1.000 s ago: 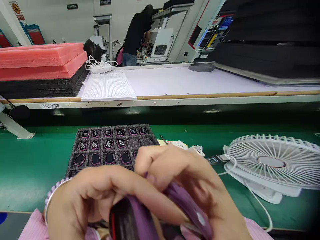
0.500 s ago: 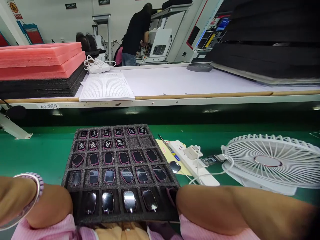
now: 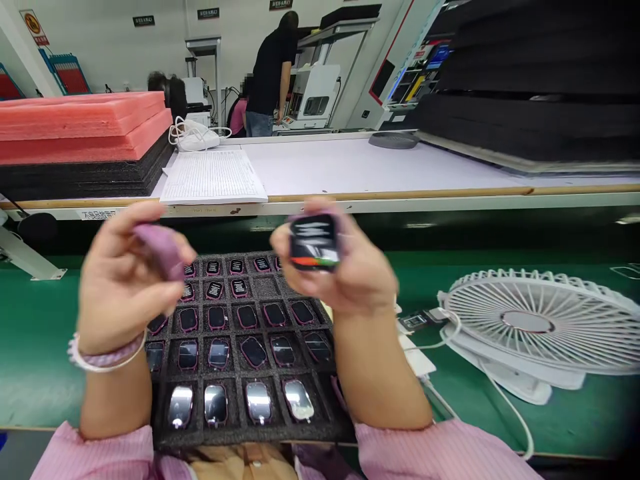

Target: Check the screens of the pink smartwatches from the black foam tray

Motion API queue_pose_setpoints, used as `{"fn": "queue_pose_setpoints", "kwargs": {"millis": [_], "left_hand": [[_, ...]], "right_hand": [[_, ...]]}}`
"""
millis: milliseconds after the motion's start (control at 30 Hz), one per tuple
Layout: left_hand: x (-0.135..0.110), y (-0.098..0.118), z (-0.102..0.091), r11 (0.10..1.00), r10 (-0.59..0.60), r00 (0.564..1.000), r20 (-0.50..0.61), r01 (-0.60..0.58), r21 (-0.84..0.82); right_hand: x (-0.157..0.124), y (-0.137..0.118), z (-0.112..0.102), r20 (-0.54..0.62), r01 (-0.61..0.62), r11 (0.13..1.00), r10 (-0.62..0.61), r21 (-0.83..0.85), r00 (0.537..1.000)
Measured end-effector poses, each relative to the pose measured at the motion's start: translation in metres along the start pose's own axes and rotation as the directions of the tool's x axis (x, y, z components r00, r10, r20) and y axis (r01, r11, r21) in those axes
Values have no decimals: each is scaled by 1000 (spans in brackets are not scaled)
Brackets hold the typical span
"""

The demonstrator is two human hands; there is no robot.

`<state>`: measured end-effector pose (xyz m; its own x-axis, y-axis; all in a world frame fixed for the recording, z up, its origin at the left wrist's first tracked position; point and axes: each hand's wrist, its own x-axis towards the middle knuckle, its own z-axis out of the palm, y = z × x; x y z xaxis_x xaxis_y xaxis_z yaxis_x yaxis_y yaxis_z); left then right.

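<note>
My right hand [image 3: 350,273] is raised above a black foam tray [image 3: 273,288] and grips a small black watch body [image 3: 314,241] with a lit screen and a purple rim. My left hand [image 3: 123,280], with a bead bracelet on the wrist, is closed on a purple strap piece [image 3: 160,248], held up over the tray's left side. The tray holds several rows of similar watch bodies [image 3: 247,315] in cut-out pockets; a few pockets in its second row stand empty.
A white desk fan [image 3: 540,327] lies on the green belt [image 3: 45,347] at the right, with a power strip and cables [image 3: 417,333] beside it. Behind are a white bench with a paper sheet [image 3: 213,175], pink foam stacks [image 3: 80,123] and black foam stacks [image 3: 530,93]. A person [image 3: 270,73] stands far back.
Both hands were together low in front, dropped out of view below the tray, and have now come up apart, the right with the watch body, the left with the purple piece.
</note>
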<state>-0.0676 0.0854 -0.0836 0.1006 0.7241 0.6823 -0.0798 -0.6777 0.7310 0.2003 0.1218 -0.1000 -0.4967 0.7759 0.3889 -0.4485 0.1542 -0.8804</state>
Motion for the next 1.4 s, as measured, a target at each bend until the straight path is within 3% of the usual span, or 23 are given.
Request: {"fn": "queue_pose_setpoints", "kwargs": {"millis": [133,300,667,1400], "left_hand": [[21,-48,23,992,-126,985,-119,128,6],[29,-89,32,948,-317,941,-117,311,-68],[31,-85,37,849,-500,859,-107,463,-255],[26,-89,36,905,-404,915,-10,398,-153]], "right_hand": [[32,31,-6,-18,-81,988,84,131,996],[45,56,-19,-138,-170,976,189,136,972],[45,57,-16,-214,-119,988,137,94,967],[44,61,-16,-211,-27,999,30,16,977]]}}
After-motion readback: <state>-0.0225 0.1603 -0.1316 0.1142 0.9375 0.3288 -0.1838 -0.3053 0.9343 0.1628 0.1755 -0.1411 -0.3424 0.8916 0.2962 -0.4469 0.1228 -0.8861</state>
